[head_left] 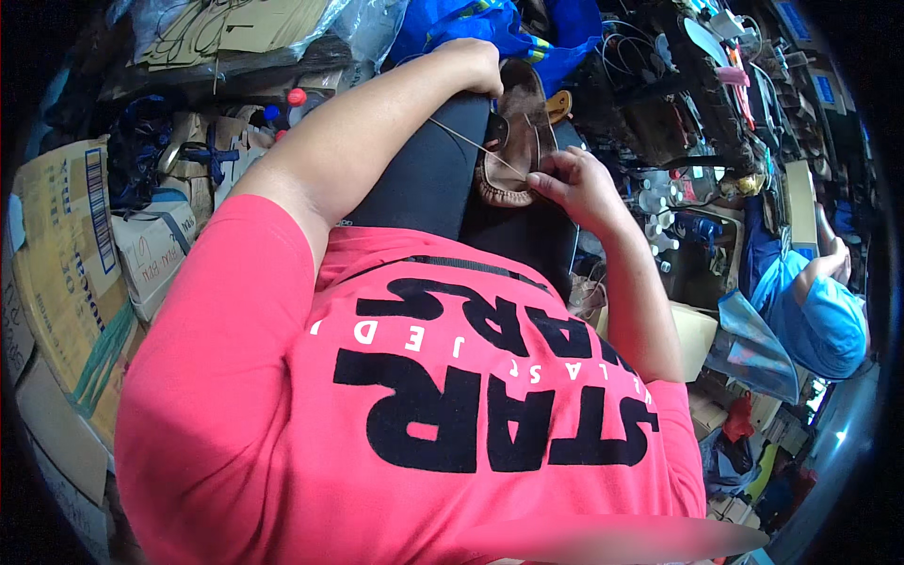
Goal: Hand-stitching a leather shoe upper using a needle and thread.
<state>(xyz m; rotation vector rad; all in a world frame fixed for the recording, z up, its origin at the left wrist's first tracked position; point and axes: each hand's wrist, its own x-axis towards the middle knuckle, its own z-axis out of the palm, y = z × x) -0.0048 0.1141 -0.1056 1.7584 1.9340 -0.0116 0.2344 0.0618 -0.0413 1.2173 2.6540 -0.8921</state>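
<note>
A brown leather shoe (521, 113), with puckered stitching at its near end, lies across my dark-clad lap. My left hand (474, 68) is closed at the far left edge of the shoe, its fingers curled under and mostly hidden, so what they grip cannot be made out. At the shoe's near right side, my right hand (576, 186) pinches a thin pale thread (507, 162) between thumb and finger. The thread runs left across the shoe's opening and trails over my left thigh.
A blue plastic bag (556, 42) lies beyond the shoe, beside a tan sole-shaped piece (559, 105). Cardboard boxes (71, 254) crowd the left. Small bottles (656, 202) and cluttered tools stand to the right, where another person in blue (815, 315) sits.
</note>
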